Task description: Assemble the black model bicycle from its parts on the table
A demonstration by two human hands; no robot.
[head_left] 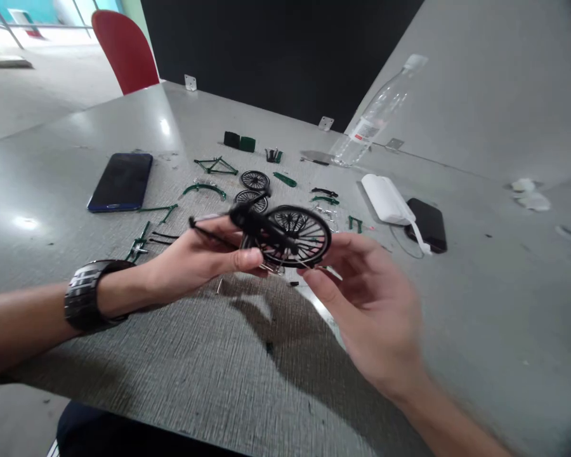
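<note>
Above the middle of the table, my left hand (214, 257) grips a black model bicycle frame (261, 225) with its thumb on the near side. A black spoked wheel (309, 235) is at the frame's right end. My right hand (366, 292) has thumb and fingers closed at the right edge of that wheel. Behind the held piece lie two loose spoked wheels (254, 180), partly covered by it. A green frame (216, 166) and a curved green mudguard (203, 189) rest farther left. Green and black thin parts (137, 244) lie beside my left wrist.
A phone (121, 182) lies at left. Toward the back are dark green blocks (240, 141) and a clear plastic bottle (378, 114). A white device with a cable (385, 198) and a black flat case (428, 223) lie right. A black panel (276, 51) borders the table's far side.
</note>
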